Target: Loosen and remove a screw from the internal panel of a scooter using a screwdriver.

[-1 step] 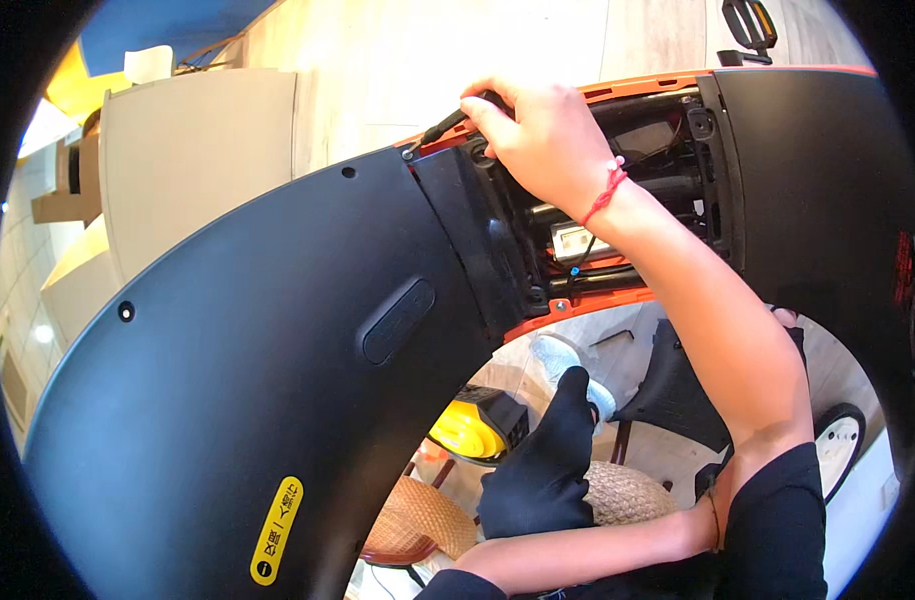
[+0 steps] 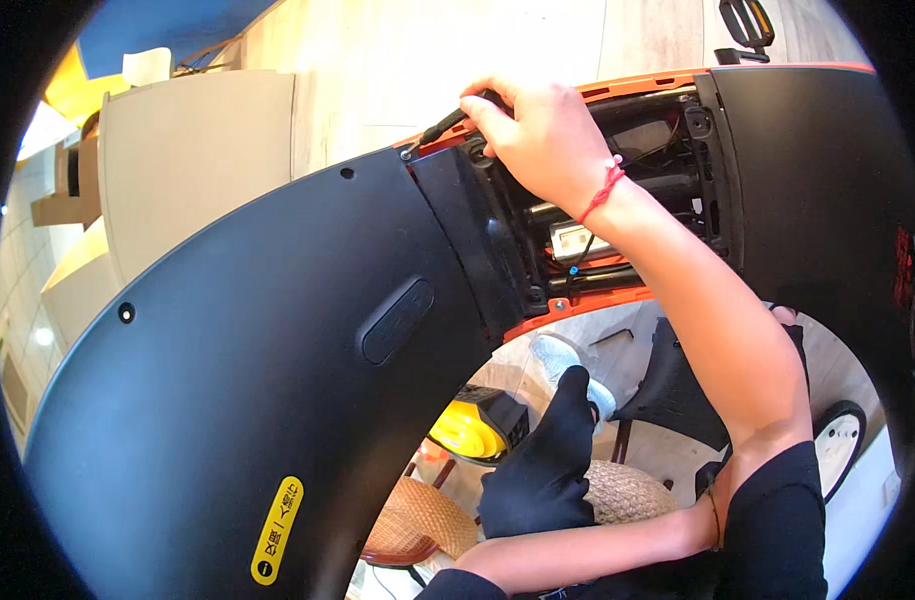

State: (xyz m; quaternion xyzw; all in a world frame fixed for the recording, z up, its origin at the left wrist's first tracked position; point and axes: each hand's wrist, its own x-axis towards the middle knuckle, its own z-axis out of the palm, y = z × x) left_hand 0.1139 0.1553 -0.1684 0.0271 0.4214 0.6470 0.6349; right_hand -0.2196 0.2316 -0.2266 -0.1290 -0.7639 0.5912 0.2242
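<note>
My right hand [image 2: 542, 140], a red string bracelet at its wrist, grips a black screwdriver [image 2: 443, 128]. The tool's tip meets a silver screw [image 2: 407, 155] at the upper corner of a large curved black cover [image 2: 247, 340]. Below that hand an orange-edged frame [image 2: 637, 90] lies uncovered, showing dark tubes and a wire with a blue connector [image 2: 574, 271]. A second screw [image 2: 560, 306] sits on the lower orange edge. My left forearm [image 2: 597, 550] crosses beneath the right arm. Most of my left hand [image 2: 785, 316] is hidden behind the right arm; one fingertip shows at the cover's edge.
Another black cover section [image 2: 817, 150] continues to the right. A pedal [image 2: 747, 25] shows at the top right. Below are a loose black panel [image 2: 667, 395], a hex key [image 2: 612, 337], a yellow-and-black case [image 2: 467, 430], woven seats [image 2: 417, 515] and a wheel [image 2: 842, 450]. A beige cabinet [image 2: 202, 130] stands left.
</note>
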